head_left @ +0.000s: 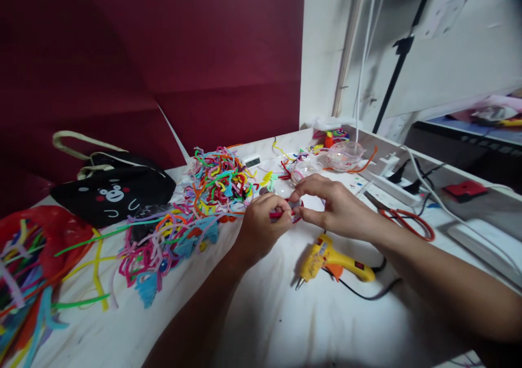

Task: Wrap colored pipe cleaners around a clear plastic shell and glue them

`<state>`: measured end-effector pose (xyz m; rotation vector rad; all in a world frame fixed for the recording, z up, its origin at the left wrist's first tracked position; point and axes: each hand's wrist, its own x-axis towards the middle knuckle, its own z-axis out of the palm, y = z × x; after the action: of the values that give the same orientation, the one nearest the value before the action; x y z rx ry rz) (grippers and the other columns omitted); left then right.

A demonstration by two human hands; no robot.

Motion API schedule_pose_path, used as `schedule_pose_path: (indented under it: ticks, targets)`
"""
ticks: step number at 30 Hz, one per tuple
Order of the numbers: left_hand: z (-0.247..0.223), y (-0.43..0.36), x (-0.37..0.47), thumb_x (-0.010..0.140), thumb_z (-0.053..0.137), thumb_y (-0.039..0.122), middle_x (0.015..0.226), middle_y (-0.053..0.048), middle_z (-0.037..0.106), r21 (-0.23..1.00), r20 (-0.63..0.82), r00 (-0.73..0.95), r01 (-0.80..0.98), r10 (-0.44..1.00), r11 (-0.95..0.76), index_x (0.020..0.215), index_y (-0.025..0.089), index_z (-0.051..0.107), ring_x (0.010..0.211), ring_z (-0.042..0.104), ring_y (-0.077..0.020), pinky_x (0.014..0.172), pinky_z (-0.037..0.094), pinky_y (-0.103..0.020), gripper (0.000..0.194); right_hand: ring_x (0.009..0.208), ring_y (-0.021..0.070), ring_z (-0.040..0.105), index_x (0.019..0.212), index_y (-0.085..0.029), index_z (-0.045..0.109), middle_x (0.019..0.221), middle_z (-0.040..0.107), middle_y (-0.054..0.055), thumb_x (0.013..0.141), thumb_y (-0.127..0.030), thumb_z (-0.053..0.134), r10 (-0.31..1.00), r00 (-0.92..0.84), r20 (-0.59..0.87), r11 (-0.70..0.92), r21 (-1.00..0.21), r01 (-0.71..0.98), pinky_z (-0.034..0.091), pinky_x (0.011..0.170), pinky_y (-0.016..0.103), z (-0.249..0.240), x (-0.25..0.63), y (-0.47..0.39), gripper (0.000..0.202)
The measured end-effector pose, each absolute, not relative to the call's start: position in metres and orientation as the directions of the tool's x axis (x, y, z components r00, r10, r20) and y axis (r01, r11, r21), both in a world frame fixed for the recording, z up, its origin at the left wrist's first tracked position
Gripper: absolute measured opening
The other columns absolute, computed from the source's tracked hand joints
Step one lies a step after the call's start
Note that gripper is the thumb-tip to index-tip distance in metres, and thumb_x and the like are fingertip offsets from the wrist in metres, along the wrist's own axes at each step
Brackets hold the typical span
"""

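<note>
Just beyond the middle of the table my two hands meet over a small piece of work. My left hand (pixel 265 216) is closed, pinching a pinkish-red pipe cleaner (pixel 276 214) between thumb and fingers. Facing it, my right hand (pixel 332 205) curves its thumb and index finger around the red end of the same piece; the exact shape there is mostly covered by the fingertips. A yellow hot glue gun (pixel 326 259) lies on the table below my right hand, nozzle toward the lower left. Behind the hands sit clear plastic containers (pixel 345 156).
A heap of colourful pipe-cleaner pieces (pixel 222 180) lies left of my hands. Further left are a black bag (pixel 118 194) and a red bag (pixel 61 237) of pipe cleaners. At right: scissors (pixel 411 222), a power strip (pixel 393 186), cables and a white box (pixel 485 248).
</note>
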<state>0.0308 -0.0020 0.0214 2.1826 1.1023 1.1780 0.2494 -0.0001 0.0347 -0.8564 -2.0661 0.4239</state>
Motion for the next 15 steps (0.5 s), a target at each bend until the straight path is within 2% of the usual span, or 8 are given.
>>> schedule_pose_path:
  ticks: [7, 11, 15]
  targets:
    - [0.013, 0.003, 0.03, 0.081, 0.068, 0.008, 0.074, 0.001, 0.072, 0.613, 0.554, 0.336, 0.456, 0.762, -0.646, 0.07, 0.027, 0.062, 0.073, 0.071, -0.0226, 0.072, 0.056, -0.035, 0.023, 0.092, 0.0223, 0.079, 0.094, -0.024, 0.076, 0.096, 0.084, 0.002, 0.085, -0.018, 0.068, 0.782, -0.423, 0.458, 0.611, -0.695, 0.378, 0.059, 0.088, 0.035, 0.033, 0.245, 0.006, 0.014]
    - [0.011, 0.007, 0.029, 0.08, 0.068, 0.007, 0.074, 0.002, 0.072, 0.606, 0.561, 0.334, 0.457, 0.758, -0.651, 0.07, 0.027, 0.064, 0.072, 0.07, -0.022, 0.07, 0.054, -0.034, 0.023, 0.086, 0.0212, 0.074, 0.096, -0.025, 0.067, 0.092, 0.079, 0.001, 0.086, -0.023, 0.069, 0.809, -0.432, 0.4, 0.558, -0.754, 0.347, 0.056, 0.083, 0.034, 0.029, 0.243, 0.011, 0.01]
    - [0.011, 0.007, 0.028, 0.082, 0.066, 0.007, 0.073, 0.002, 0.071, 0.622, 0.539, 0.348, 0.449, 0.767, -0.641, 0.07, 0.026, 0.063, 0.072, 0.069, -0.0207, 0.071, 0.053, -0.033, 0.023, 0.086, 0.0202, 0.07, 0.102, -0.027, 0.056, 0.091, 0.074, -0.001, 0.087, -0.027, 0.07, 0.796, -0.479, 0.371, 0.548, -0.778, 0.308, 0.055, 0.084, 0.035, 0.024, 0.242, 0.016, 0.02]
